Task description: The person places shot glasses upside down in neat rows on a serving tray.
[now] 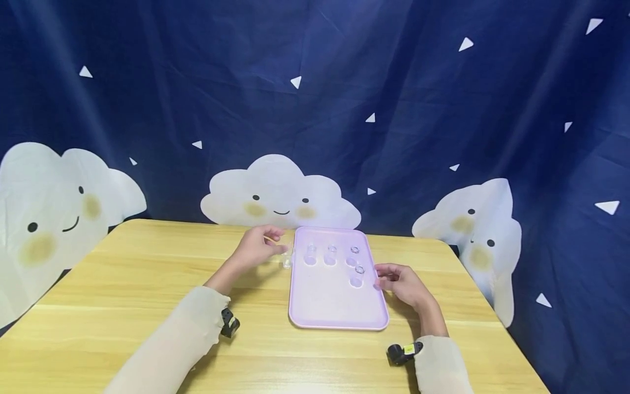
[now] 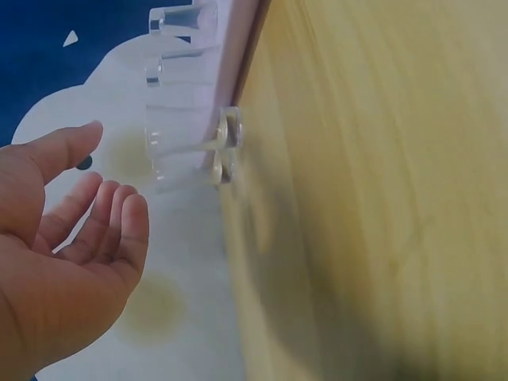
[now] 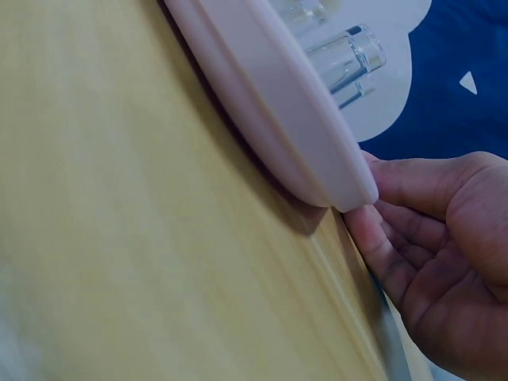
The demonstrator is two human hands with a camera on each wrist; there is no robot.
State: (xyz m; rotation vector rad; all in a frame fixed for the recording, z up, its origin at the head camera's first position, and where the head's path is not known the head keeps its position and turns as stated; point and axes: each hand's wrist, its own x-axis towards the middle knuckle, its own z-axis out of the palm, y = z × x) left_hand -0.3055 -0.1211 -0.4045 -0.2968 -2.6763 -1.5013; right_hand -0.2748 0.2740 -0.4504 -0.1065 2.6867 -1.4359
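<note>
A lilac tray lies flat on the wooden desk, a little right of the middle, its far edge close to the desk's far edge. On it four clear cups stand upright: three in a row across the far part, and one nearer, close to the right rim, behind which the third of the row stands. Just beside the tray's left rim, on the desk itself, two more clear cups stand upright next to each other, their bases showing best in the left wrist view.

The left hand is raised beside this pair, its grip apart: the thumb is away from the fingers, which bend loosely and hold nothing. In the left wrist view the fingertips are near the cups' upper ends. The right hand is at the tray's right side, its grip clamped on the rim, with digits touching both the upper and lower sides of the edge.

Both forearms wear pale sleeves, and a small black camera sits at each wrist. Beyond the desk hangs a dark blue curtain printed with white triangles and clouds.
</note>
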